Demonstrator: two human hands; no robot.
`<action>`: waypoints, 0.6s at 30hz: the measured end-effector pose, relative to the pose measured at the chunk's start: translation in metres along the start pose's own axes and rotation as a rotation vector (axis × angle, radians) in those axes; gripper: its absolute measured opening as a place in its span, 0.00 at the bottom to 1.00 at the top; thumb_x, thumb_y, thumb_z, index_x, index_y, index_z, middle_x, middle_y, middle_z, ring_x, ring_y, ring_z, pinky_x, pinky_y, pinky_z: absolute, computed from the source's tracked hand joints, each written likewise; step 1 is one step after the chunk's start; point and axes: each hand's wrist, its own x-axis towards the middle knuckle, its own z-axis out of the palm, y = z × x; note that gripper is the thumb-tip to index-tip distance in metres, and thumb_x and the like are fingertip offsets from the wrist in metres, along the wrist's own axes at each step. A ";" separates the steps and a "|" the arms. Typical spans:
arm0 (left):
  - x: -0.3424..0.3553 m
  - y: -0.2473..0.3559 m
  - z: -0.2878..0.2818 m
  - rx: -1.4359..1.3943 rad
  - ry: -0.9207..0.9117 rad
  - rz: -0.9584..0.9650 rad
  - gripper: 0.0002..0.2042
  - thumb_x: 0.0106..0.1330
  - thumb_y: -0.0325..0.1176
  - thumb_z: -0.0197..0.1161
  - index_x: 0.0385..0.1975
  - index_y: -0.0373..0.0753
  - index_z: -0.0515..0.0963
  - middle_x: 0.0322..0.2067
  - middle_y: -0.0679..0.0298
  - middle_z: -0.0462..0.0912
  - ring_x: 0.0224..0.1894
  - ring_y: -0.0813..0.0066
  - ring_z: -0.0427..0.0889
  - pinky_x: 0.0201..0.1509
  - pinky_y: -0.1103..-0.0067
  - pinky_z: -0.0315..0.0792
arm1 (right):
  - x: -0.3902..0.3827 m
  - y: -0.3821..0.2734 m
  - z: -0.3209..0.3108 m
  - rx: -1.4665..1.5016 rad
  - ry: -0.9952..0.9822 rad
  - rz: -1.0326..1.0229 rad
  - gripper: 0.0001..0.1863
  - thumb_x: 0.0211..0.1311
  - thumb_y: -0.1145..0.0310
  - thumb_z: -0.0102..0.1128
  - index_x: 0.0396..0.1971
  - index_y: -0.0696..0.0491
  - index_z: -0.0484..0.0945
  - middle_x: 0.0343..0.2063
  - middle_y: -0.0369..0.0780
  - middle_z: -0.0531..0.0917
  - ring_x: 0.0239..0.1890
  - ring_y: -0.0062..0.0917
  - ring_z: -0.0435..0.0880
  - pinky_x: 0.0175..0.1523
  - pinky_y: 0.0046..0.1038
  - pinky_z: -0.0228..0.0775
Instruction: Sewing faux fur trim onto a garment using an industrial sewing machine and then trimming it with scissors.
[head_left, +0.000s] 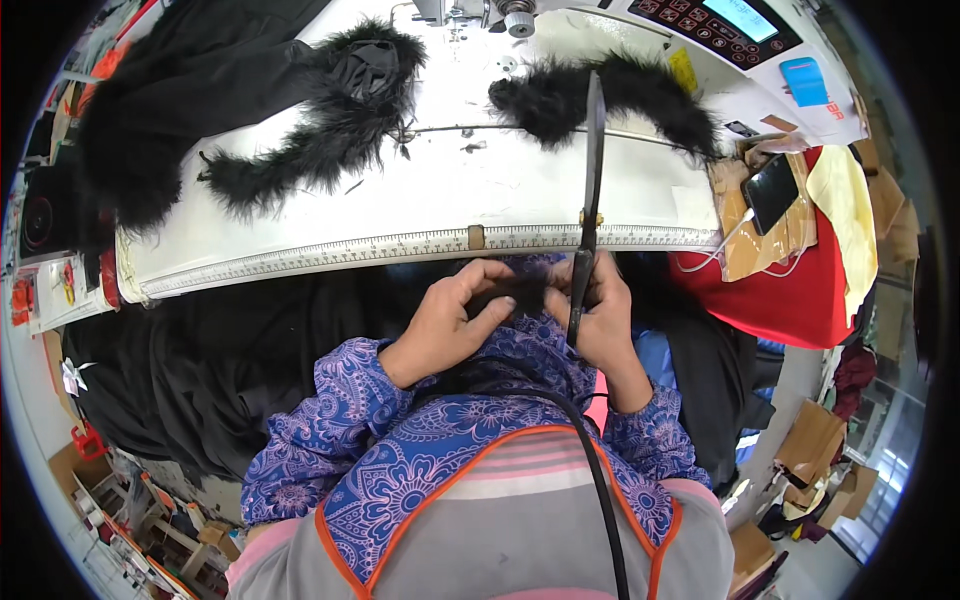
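Close in front of my body, just below the table's front edge, my left hand (455,315) pinches a dark fluffy piece (515,290), thumb against fingers. My right hand (603,318) is closed around a pair of scissors (592,150), whose long blades point away from me over the table. The fingers of that hand also meet the dark piece, which is blurred and partly hidden between both hands. A curved strip of black feather trim (610,95) lies beyond the scissors. To its left is a black garment (240,95) with feather trim (330,140) at its end.
A measuring tape (380,243) runs along the front edge of the white sewing machine table (450,190). The machine's control panel (725,30) is at upper right. A phone (770,193) on a cable rests on cardboard beside red fabric (790,290). Black fabric (220,370) hangs at left.
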 end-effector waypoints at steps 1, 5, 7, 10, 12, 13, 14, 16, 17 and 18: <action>-0.001 -0.002 -0.003 -0.002 -0.003 0.000 0.12 0.59 0.25 0.58 0.43 0.32 0.70 0.27 0.56 0.79 0.30 0.73 0.79 0.35 0.81 0.71 | 0.001 0.001 -0.001 -0.034 0.046 -0.001 0.12 0.49 0.79 0.63 0.32 0.57 0.69 0.26 0.35 0.78 0.28 0.14 0.76 0.35 0.17 0.70; -0.009 -0.015 -0.021 0.250 0.138 0.094 0.09 0.60 0.29 0.59 0.38 0.32 0.77 0.31 0.53 0.81 0.33 0.62 0.82 0.37 0.77 0.73 | 0.012 -0.002 0.004 -0.132 0.179 -0.081 0.11 0.50 0.79 0.62 0.32 0.57 0.70 0.26 0.35 0.79 0.28 0.14 0.76 0.35 0.16 0.68; -0.016 -0.014 -0.035 0.295 0.156 0.059 0.10 0.60 0.27 0.59 0.39 0.31 0.77 0.31 0.57 0.82 0.34 0.73 0.80 0.39 0.81 0.72 | 0.017 -0.002 0.008 -0.196 0.204 -0.101 0.11 0.49 0.78 0.63 0.31 0.57 0.70 0.26 0.36 0.80 0.28 0.14 0.77 0.35 0.17 0.68; -0.030 -0.012 -0.057 0.278 0.200 -0.003 0.09 0.60 0.26 0.59 0.38 0.32 0.78 0.31 0.58 0.82 0.34 0.73 0.80 0.40 0.81 0.72 | 0.023 0.003 0.015 -0.252 0.214 -0.166 0.12 0.47 0.77 0.64 0.30 0.58 0.70 0.25 0.38 0.80 0.26 0.18 0.77 0.34 0.20 0.69; -0.041 -0.010 -0.075 0.367 0.211 -0.001 0.09 0.58 0.25 0.61 0.38 0.32 0.79 0.29 0.58 0.81 0.32 0.73 0.80 0.38 0.82 0.71 | 0.027 0.020 0.015 -0.424 0.223 -0.229 0.11 0.46 0.77 0.63 0.30 0.57 0.70 0.23 0.40 0.79 0.24 0.23 0.79 0.32 0.23 0.69; -0.046 -0.009 -0.085 0.407 0.222 -0.001 0.09 0.57 0.25 0.62 0.37 0.33 0.79 0.28 0.58 0.81 0.30 0.73 0.79 0.36 0.82 0.70 | 0.026 0.015 0.018 -0.541 0.303 -0.333 0.11 0.45 0.77 0.62 0.30 0.57 0.71 0.22 0.43 0.78 0.23 0.30 0.79 0.31 0.26 0.69; -0.051 -0.009 -0.097 0.447 0.235 -0.004 0.09 0.56 0.25 0.63 0.37 0.33 0.79 0.27 0.58 0.80 0.29 0.73 0.79 0.35 0.82 0.70 | 0.025 0.016 0.016 -0.561 0.298 -0.305 0.12 0.45 0.76 0.63 0.31 0.56 0.71 0.22 0.46 0.78 0.23 0.34 0.79 0.31 0.28 0.69; -0.059 -0.011 -0.117 0.505 0.274 0.005 0.10 0.53 0.23 0.64 0.36 0.33 0.79 0.24 0.59 0.78 0.27 0.73 0.77 0.33 0.82 0.68 | 0.022 0.013 0.015 -0.504 0.347 -0.341 0.11 0.47 0.79 0.60 0.32 0.56 0.72 0.25 0.40 0.79 0.26 0.23 0.79 0.34 0.23 0.70; -0.065 -0.008 -0.127 0.512 0.280 -0.034 0.10 0.53 0.23 0.64 0.36 0.33 0.79 0.25 0.59 0.79 0.27 0.73 0.77 0.33 0.82 0.69 | 0.022 0.024 0.012 -0.404 0.307 -0.277 0.10 0.49 0.83 0.57 0.33 0.57 0.71 0.27 0.36 0.79 0.29 0.17 0.77 0.36 0.19 0.69; -0.069 -0.003 -0.135 0.514 0.280 -0.071 0.10 0.53 0.23 0.64 0.36 0.33 0.79 0.26 0.59 0.79 0.28 0.73 0.78 0.34 0.82 0.69 | 0.022 0.022 0.011 -0.384 0.289 -0.271 0.11 0.50 0.83 0.57 0.34 0.58 0.70 0.29 0.35 0.78 0.31 0.15 0.76 0.37 0.17 0.69</action>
